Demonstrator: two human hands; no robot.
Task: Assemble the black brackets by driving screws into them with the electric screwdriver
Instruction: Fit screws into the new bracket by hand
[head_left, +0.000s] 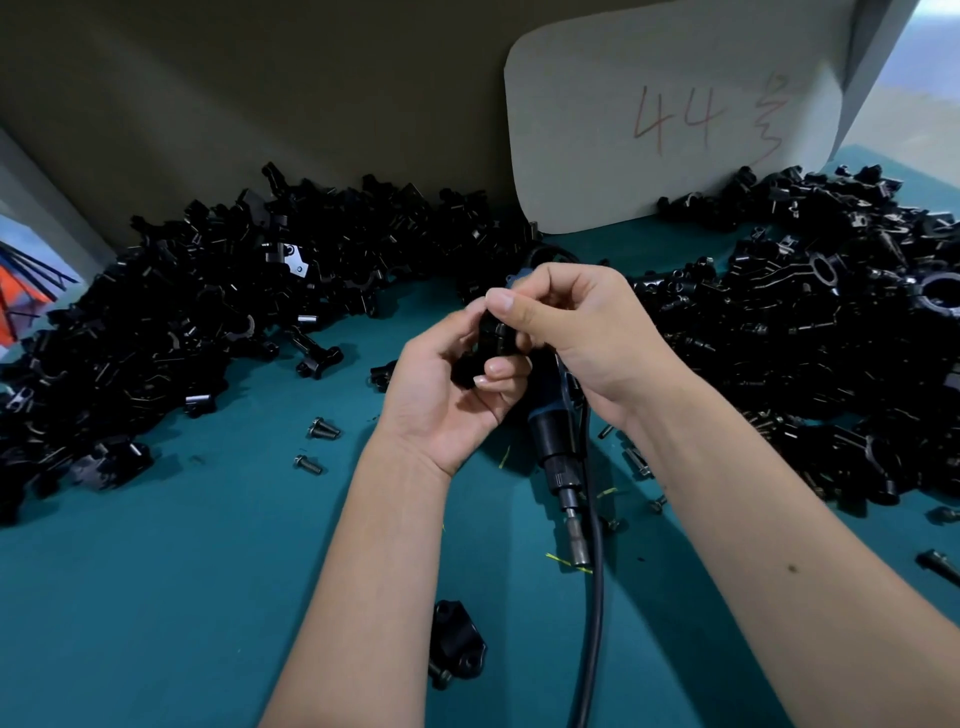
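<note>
Forearms rise from bottom frame; both hands (498, 343) pinch one bracket (491, 332) at centre, above the screwdriver (553, 431), whose bit points toward the camera.

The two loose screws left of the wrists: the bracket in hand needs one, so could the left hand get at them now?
Probably not yet: the left hand grips the bracket. The mat path to the screws looks free.

Dim, even light; soft shadows; wide-angle bending at edges; slight softness throughout.
</note>
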